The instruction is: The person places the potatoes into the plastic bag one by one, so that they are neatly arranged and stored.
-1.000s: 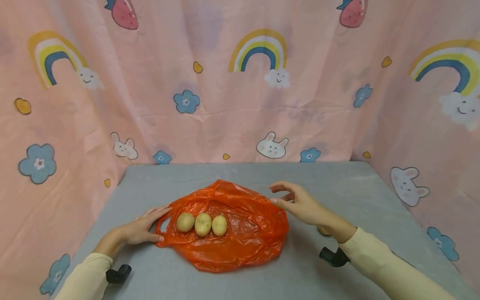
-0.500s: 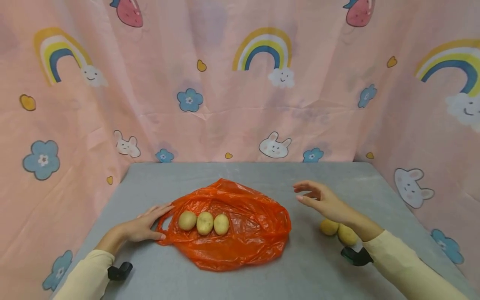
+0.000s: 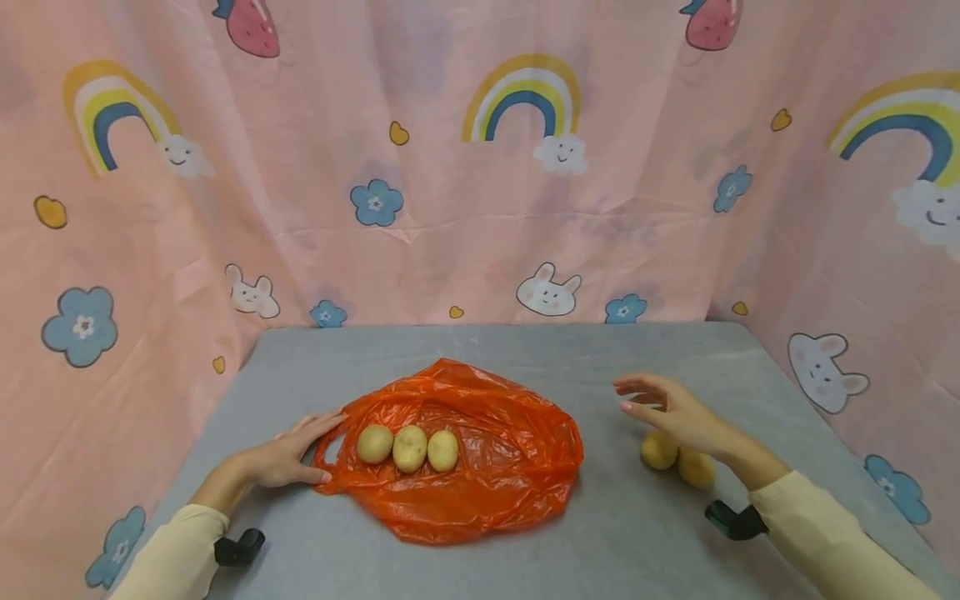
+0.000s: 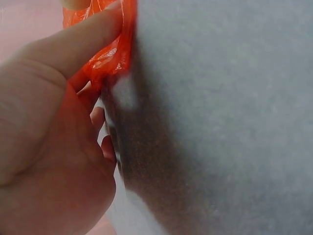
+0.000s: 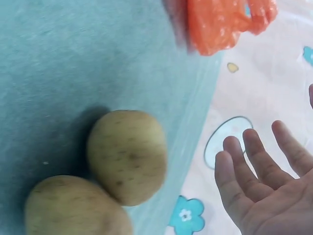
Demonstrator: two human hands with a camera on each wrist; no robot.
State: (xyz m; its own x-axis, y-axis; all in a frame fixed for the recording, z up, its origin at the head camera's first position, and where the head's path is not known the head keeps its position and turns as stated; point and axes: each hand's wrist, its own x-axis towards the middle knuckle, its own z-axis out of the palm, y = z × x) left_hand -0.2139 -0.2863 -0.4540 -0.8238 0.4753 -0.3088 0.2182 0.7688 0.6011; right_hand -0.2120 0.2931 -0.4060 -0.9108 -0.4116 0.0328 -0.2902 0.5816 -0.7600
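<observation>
An orange-red plastic bag point(image 3: 495, 492) lies flattened on the table, with three potatoes point(image 3: 409, 448) side by side on its left part. At the bag's handle end my left hand point(image 3: 281, 457) rests with fingers spread, thumb and fingertips touching the plastic; the left wrist view shows its thumb point(image 4: 83, 41) lying straight over the bag's edge. To the right of the bag my right hand point(image 3: 675, 417) hovers, fingers loosely bent and holding nothing. Just below it two more potatoes point(image 3: 659, 450) touch each other on the table, partly covered by the hand in the head view.
The grey table point(image 3: 337, 550) carries the bag and potatoes. A pink patterned curtain point(image 3: 465, 250) encloses its back and both sides. A black wrist mount point(image 3: 240, 547) sits on the left sleeve and another black mount point(image 3: 737, 521) on the right.
My right hand has moved right, away from the bag's right end to over the two loose potatoes, which now show more. My left hand and the bag stay put.
</observation>
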